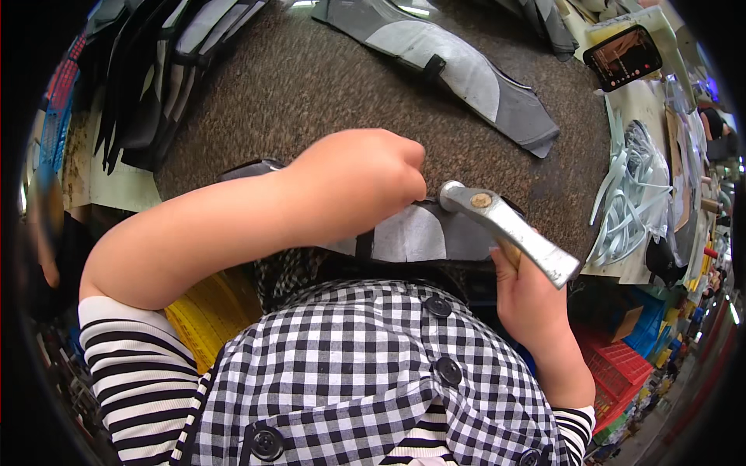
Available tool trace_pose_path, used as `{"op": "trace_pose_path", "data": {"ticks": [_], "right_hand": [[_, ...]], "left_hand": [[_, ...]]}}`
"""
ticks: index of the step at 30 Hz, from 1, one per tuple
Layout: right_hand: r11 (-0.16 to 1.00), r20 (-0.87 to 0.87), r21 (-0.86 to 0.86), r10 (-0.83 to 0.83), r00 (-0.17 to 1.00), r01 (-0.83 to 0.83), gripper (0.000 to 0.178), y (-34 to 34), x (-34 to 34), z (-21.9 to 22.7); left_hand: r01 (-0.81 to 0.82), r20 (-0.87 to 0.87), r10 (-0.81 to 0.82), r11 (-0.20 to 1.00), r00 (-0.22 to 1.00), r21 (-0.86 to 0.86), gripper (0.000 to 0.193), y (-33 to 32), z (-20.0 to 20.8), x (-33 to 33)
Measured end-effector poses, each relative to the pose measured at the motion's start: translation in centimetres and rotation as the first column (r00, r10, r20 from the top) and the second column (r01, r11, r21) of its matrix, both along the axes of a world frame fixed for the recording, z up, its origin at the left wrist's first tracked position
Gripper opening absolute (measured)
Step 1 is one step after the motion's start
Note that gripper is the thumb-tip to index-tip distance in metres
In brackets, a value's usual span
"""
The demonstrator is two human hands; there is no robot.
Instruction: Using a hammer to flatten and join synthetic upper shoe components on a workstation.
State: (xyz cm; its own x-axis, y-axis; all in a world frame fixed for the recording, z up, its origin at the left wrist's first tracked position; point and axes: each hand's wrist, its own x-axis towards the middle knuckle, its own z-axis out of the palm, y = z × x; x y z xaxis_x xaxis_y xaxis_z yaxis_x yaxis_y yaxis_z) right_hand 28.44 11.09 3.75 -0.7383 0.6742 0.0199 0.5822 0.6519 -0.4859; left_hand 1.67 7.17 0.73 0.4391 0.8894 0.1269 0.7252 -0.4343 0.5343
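A hammer with a silvery metal head and a wooden handle is held in my right hand, its round face over the edge of a flat grey and black piece. This piece has a lighter rounded panel and lies at the near edge of the stone-like worktop, right in front of my body. My left hand is closed, bent over the piece's far edge beside the hammer face. Its fingertips are hidden under the hand, so what they pinch does not show.
A similar grey piece with a black tab lies across the speckled brown worktop. Dark pieces are stacked at far left. At right are a phone with a lit screen and pale strips. A red crate stands below.
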Motion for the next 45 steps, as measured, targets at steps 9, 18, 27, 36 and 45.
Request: {"op": "trace_pose_path", "data": {"ticks": [9,18,27,36,45], "right_hand": [[1.0,-0.013,-0.02,0.006,1.0,-0.006,0.012,-0.5,-0.8,-0.1],[0.994,0.091,-0.107,0.031,0.995,-0.021,0.02,-0.6,-1.3,0.2],[0.998,0.041,-0.058,0.016,0.999,-0.014,0.02,0.3,-1.1,0.1],[0.969,0.038,0.088,-0.234,0.971,0.23,0.019,-0.5,3.9,-0.7],[0.969,-0.07,0.019,-0.246,0.967,0.248,0.022,0.4,4.3,-0.4]], "left_hand": [[-0.061,0.134,0.08,0.988,0.988,-0.143,0.013,-0.4,-0.4,-1.5],[0.123,-0.242,-0.05,0.947,0.969,0.297,0.019,-2.2,-0.4,0.0],[-0.112,-0.038,0.121,0.978,0.992,0.177,0.01,-1.6,-1.5,0.4],[-0.137,0.115,0.127,0.987,0.985,0.085,0.01,2.5,-2.2,6.6],[-0.036,0.11,0.023,0.992,0.994,0.119,0.022,1.8,-2.0,5.8]]}}
